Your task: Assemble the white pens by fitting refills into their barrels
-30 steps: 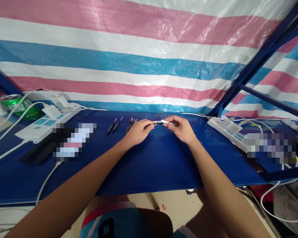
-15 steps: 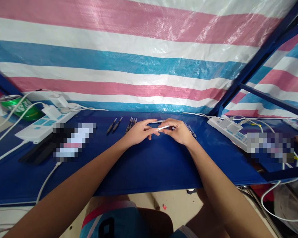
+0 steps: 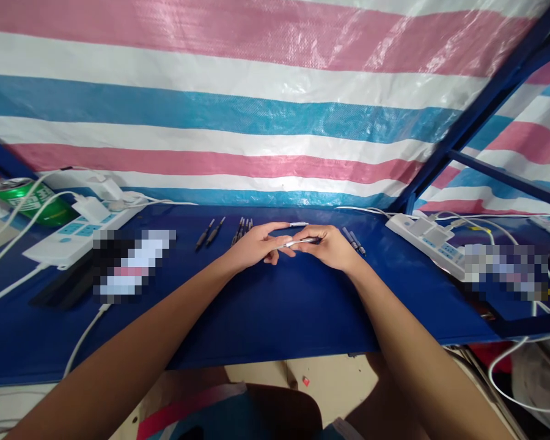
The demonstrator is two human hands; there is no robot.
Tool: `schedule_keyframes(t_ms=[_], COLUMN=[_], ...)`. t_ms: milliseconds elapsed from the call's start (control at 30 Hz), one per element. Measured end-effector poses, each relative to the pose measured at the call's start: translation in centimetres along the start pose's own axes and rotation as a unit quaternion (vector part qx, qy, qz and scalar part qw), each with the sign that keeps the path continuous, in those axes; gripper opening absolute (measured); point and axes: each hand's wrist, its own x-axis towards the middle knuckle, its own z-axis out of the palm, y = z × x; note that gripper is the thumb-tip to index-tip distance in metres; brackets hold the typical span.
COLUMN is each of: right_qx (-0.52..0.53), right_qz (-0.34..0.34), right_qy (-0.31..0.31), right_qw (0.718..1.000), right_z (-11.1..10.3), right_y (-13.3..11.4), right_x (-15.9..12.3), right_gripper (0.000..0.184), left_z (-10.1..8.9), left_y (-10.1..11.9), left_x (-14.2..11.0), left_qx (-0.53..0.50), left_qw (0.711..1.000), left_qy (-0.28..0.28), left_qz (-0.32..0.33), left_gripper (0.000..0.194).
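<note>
My right hand (image 3: 330,247) has the slim white stick (image 3: 300,242) pinched in closed fingers, its thin end reaching over toward my left hand (image 3: 255,246). A moment ago both hands met on it at the fingertips; now the right seems to carry it alone. My left fingers (image 3: 275,232) are loosely curled near the tip; can't tell if they're touching it. A short white piece (image 3: 299,224) lies on the blue table (image 3: 275,318) just past my fingers. Counts: two dark sticks (image 3: 209,233) at left, three or four more bunched (image 3: 241,231) beside them, two (image 3: 352,240) right of my right hand; two power strips (image 3: 73,241) (image 3: 424,244); one green can (image 3: 22,198).
</note>
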Motion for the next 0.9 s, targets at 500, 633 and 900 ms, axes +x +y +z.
schedule_keyframes(t_ms=[500, 633, 900], right_qx=[0.021, 0.018, 0.020], right_qz=[0.046, 0.047, 0.042], right_qy=[0.063, 0.067, 0.079], right_qw=[0.997, 0.997, 0.996], right_z=[-0.6, -0.5, -0.5], right_y=[0.1, 0.3, 0.8], right_x=[0.1, 0.2, 0.3], right_gripper=[0.039, 0.040, 0.045], left_z=[-1.1, -1.0, -1.0], left_y=[0.6, 0.4, 0.3], left_x=[-0.3, -0.2, 0.0], left_qx=[0.162, 0.123, 0.102], left_qw=[0.970, 0.977, 0.982], left_qy=[0.103, 0.112, 0.094], left_qz=[0.150, 0.130, 0.126], left_gripper=[0.035, 0.047, 0.047])
